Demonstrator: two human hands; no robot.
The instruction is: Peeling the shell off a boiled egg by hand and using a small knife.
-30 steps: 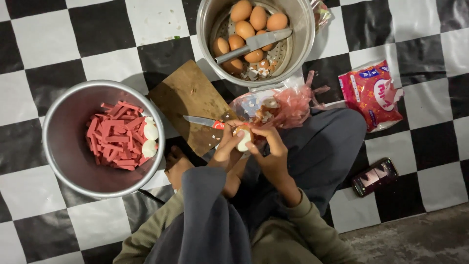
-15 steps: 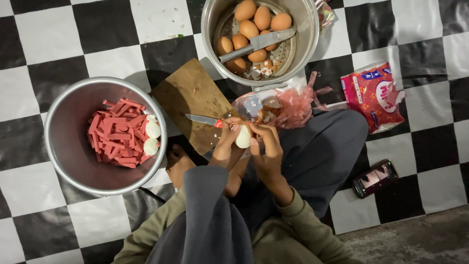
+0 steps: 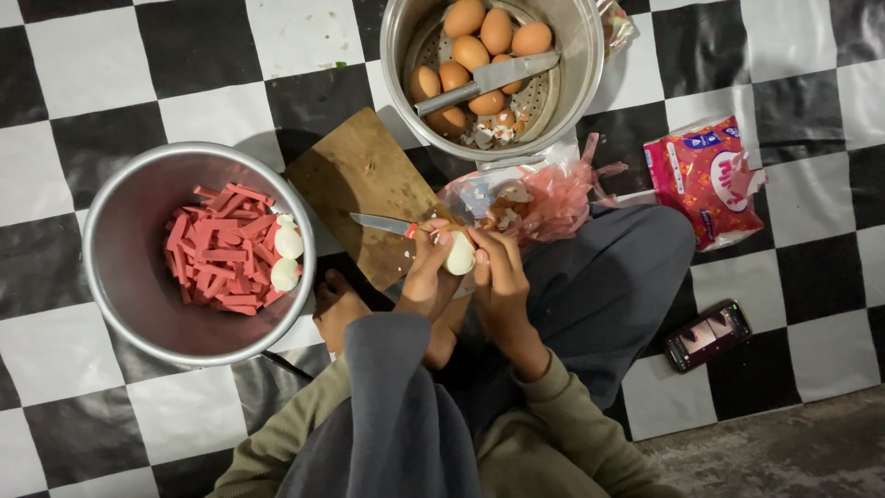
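Sitting on the checkered floor mat [image 3: 83, 83], a steel bowl [image 3: 129, 277] holds red sausage strips [image 3: 217, 249]; a pot [image 3: 581, 65] holds brown eggs [image 3: 479, 41]. Above the cutting board [image 3: 369, 184], left hand [image 3: 426, 277] and right hand [image 3: 498, 277] together grip a peeled egg [image 3: 459, 254].

two knives [image 3: 384, 223], roughly (partly hidden) eight brown eggs [image 3: 464, 18]
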